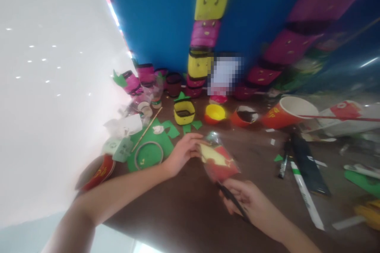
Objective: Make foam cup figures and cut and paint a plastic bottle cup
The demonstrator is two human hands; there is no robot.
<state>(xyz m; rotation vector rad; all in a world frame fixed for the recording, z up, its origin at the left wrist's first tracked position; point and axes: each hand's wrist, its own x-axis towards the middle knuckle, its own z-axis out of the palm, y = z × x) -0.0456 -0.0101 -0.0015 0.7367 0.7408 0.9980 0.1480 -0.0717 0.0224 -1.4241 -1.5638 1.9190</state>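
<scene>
- Clear packet [221,161]: between the two hands, over the middle of the brown table [166,213]; slanted. Whether it touches the tabletop cannot be told.
- Left hand [187,148]: reaches in from the left, wrist bent, fingers pointing right; thumb and fingers pinch the packet's upper left edge.
- Right hand [245,197]: enters from the lower right, fingers curled around a black tool [234,201]; tool's tip at the packet's lower edge, its kind blurred.
- Yellow container [184,120]: black rim, dark interior, beyond the left hand.
- Small orange cup [210,120]: bright yellow inside.
- Second orange cup [238,120]: dark and white matter inside.
- Large red paper cup [272,117]: tilted, white inner wall.
- Red bowl [103,173]: on its side, at the left table edge.
- Packet, appearance: glossy, transparent; pale yellow patch at upper left, red to the right and below.
</scene>
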